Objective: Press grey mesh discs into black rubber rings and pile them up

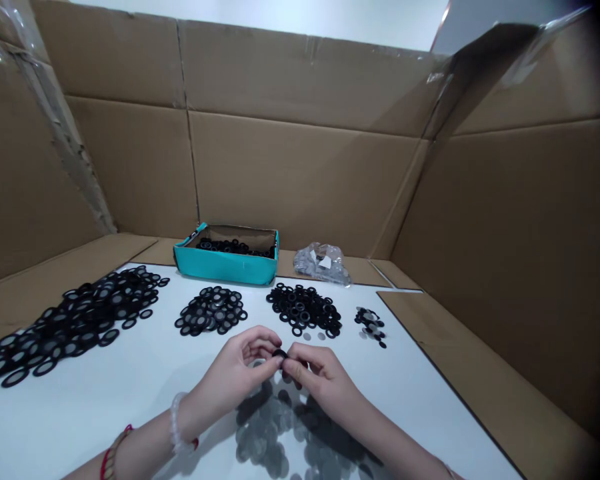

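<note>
Both hands meet above the white table (405, 400), pinching one small black ring (279, 353) between them. My left hand (247, 363) grips its left side with thumb and fingers. My right hand (320, 373) holds the same ring from the right; the fingers partly hide it. Below the hands lies a spread of thin grey discs (263, 433). Just beyond is a heap of black rings (305, 310), with a pair of grey discs at its near edge. Left of that heap sits a pile of black rings with grey centres (213, 310).
A large pile of grey-centred black rings (80, 320) stretches along the left. At the back stand a teal box (225, 265) with black rings inside and a clear plastic bag (323, 261) of grey pieces. A small mixed pile (370, 323) lies right. Cardboard walls (300, 173) enclose the table.
</note>
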Available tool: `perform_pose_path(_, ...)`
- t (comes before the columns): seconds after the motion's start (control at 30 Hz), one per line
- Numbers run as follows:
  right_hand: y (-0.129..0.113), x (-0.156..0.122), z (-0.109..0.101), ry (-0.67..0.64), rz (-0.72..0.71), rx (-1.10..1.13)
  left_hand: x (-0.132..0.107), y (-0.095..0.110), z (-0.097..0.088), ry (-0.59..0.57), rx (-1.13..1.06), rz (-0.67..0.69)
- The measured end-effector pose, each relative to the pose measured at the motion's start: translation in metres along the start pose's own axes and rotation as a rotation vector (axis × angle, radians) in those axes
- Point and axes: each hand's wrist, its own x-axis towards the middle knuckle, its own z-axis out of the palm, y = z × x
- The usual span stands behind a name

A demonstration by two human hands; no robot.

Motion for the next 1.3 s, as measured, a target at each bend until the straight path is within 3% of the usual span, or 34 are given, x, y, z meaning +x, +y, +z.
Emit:
perform_pose_path(0.27, -0.008, -0.001, -0.006, -0.032, -0.004, -0.012, 0.001, -0.001, -0.002, 0.019, 0.095, 0.095)
perform_pose_path(0.37, -0.013, -0.002, -0.012, -0.137, 0.032, -0.029, 0.003, 0.002, -0.006, -0.057, 0.182, 0.125)
perform_pose_path(0.47, -0.017, -0.003, -0.027, -0.273, 0.069, -0.167, 0.017, 0.011, -0.033, -0.079, 0.315, 0.134)
perform_pose_path(0.57, -0.018, -0.005, -0.045, -0.228, 0.073, -0.384, 0.041, 0.015, -0.079, 0.165, 0.525, 0.183)
perform_pose_path(0.67, -0.016, -0.007, -0.052, -0.214, 0.081, -0.559, 0.064, 0.005, -0.117, 0.329, 0.759, 0.174)
perform_pose_path(0.83, -0.012, -0.008, -0.040, -0.223, 0.043, -0.735, 0.082, -0.017, -0.139, 0.389, 0.829, 0.166)
perform_pose_path(0.97, -0.004, -0.004, -0.036, -0.160, -0.038, -0.845, 0.079, -0.011, -0.166, 0.416, 0.864, 0.157)
perform_pose_path(1.1, 0.008, 0.000, -0.037, -0.209, -0.079, -0.860, 0.059, -0.002, -0.205, 0.456, 0.939, 0.122)
perform_pose_path(1.3, 0.021, 0.009, -0.034, -0.193, -0.039, -0.896, 0.032, -0.011, -0.233, 0.663, 1.184, 0.108)
